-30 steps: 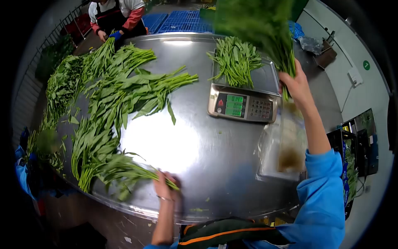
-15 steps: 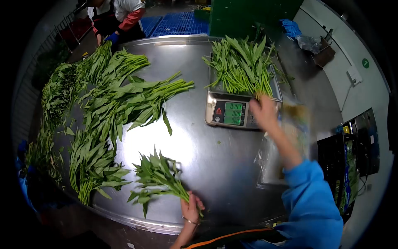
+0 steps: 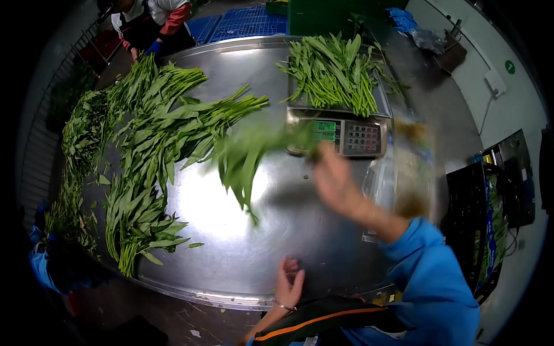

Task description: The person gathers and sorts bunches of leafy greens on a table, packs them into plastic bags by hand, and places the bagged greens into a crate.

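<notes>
My right hand [image 3: 336,180], smeared by motion, grips the stem ends of a small bunch of water spinach [image 3: 245,158]. That bunch hangs leaves-left over the middle of the steel table [image 3: 259,254], and its blurred top covers part of the scale's display. Near the table's front edge is my left hand [image 3: 288,282], holding nothing, its thumb apart from loosely curled fingers. A larger pile of water spinach [image 3: 337,75] lies on the pan of the digital scale [image 3: 362,138], stems toward me. More water spinach [image 3: 167,130] is spread over the table's left side.
At the far left, a person [image 3: 156,29] with a blue glove handles greens. Clear plastic bags [image 3: 404,179] lie on the table's right side. Beyond its right edge stands a black crate [image 3: 473,219] with packed greens. Blue pallets [image 3: 248,24] are behind the table.
The small bunch has passed from my left hand to my right hand and moved up toward the scale. My right hand has come away from the scale pile; my left has let go.
</notes>
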Tool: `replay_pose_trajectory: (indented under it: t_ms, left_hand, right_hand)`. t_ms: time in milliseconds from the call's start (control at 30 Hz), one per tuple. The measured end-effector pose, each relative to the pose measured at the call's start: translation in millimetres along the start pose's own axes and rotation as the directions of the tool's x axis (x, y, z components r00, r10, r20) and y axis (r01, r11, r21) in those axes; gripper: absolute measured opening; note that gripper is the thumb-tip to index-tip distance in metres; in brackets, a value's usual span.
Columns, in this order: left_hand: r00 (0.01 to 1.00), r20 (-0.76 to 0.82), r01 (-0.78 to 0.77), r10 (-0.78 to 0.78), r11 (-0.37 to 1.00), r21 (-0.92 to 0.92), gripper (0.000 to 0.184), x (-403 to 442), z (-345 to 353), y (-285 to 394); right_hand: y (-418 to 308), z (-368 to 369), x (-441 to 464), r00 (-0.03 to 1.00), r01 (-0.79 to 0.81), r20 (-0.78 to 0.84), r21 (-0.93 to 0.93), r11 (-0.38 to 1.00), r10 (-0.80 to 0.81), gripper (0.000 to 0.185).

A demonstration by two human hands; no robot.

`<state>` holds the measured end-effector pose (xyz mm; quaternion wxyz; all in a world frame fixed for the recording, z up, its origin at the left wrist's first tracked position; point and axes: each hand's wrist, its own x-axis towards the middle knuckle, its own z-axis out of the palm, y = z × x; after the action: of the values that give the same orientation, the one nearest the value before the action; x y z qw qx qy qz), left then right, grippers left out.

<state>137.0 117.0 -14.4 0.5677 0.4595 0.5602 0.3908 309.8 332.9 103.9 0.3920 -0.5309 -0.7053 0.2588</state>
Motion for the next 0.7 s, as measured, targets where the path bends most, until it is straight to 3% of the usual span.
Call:
replay_pose_trajectory:
  t_ms: [33, 67, 100, 133, 167, 233, 333, 400, 433, 467, 533, 567, 600, 700]
  left_hand:
    - [0.999, -0.021, 0.045, -0.043, 0.997, 0.069, 0.045, -4.0, -10.1, -10.3]
    - [0.995, -0.045, 0.09, -0.085, 0.987, 0.136, 0.044, -7.1, -19.4, -21.9]
    - [0.993, -0.097, 0.086, -0.074, 0.988, 0.13, 0.042, -9.7, -27.4, -36.0]
    - [0.992, -0.107, 0.085, -0.073, 0.989, 0.121, 0.041, -10.8, -31.7, -43.4]
    - [0.99, -0.126, 0.083, -0.069, 0.99, 0.112, 0.041, -10.8, -34.6, -48.9]
    - [0.981, -0.182, 0.086, -0.06, 0.987, 0.138, 0.039, -5.6, -35.9, -47.8]
    - [0.973, -0.185, -0.076, 0.14, 0.945, 0.317, 0.038, 21.0, -37.0, -39.0]
    - [0.96, -0.145, -0.168, 0.238, 0.91, 0.38, 0.041, 61.6, -49.0, -18.6]
    - [0.931, -0.107, -0.248, 0.349, 0.82, 0.516, 0.043, 89.3, -59.6, -4.6]
    - [0.87, -0.09, -0.345, 0.485, 0.729, 0.591, 0.045, 122.6, -69.4, 3.2]
    - [0.828, -0.02, -0.396, 0.561, 0.609, 0.687, 0.054, 194.0, -84.7, 37.5]
    - [0.789, 0.019, -0.424, 0.614, 0.522, 0.741, 0.061, 233.4, -90.4, 53.5]
    - [0.767, 0.112, -0.459, 0.632, 0.418, 0.784, 0.073, 275.4, -97.8, 65.9]
    - [0.874, 0.174, -0.305, 0.454, 0.233, 0.924, 0.099, 381.1, -106.5, 102.7]
  right_hand:
    - [-10.6, -19.3, 31.6, 0.98, -0.072, -0.184, 0.043, 0.996, 0.079, 0.032]
    - [21.1, -36.3, 64.3, 0.96, 0.008, -0.274, -0.166, 0.986, -0.054, 0.035]
    - [17.9, -54.2, 92.4, 0.945, 0.012, -0.32, -0.159, 0.987, -0.063, 0.039]
    - [48.0, -63.1, 121.5, 0.932, -0.076, -0.361, -0.106, 0.991, 0.033, 0.04]
    - [77.4, -73.0, 144.5, 0.933, -0.102, -0.358, -0.164, 0.981, 0.037, 0.04]
    - [160.6, -87.4, 178.5, 0.926, -0.023, -0.347, -0.44, 0.898, -0.147, 0.051]
    - [183.5, -89.9, 171.2, 0.931, -0.349, -0.312, -0.61, 0.711, 0.189, 0.067]
    - [180.5, -82.2, 135.3, 0.938, -0.161, -0.332, -0.67, 0.724, -0.099, 0.063]
    - [153.1, -73.7, 105.4, 0.912, -0.029, -0.359, -0.537, 0.843, -0.197, 0.054]
    - [129.5, -60.4, 70.0, 0.91, -0.002, -0.367, -0.47, 0.882, -0.193, 0.045]
    - [119.8, -28.1, -12.5, 0.972, -0.014, -0.227, -0.295, 0.955, -0.055, 0.04]
    - [118.5, -9.8, -56.8, 0.992, 0.0, -0.116, -0.406, 0.914, -0.052, 0.039]
    - [117.3, 2.1, -92.2, 0.999, -0.016, 0.023, -0.389, 0.921, 0.027, 0.038]
    - [97.8, 37.1, -170.5, 0.991, -0.135, -0.046, -0.247, 0.96, 0.127, 0.026]
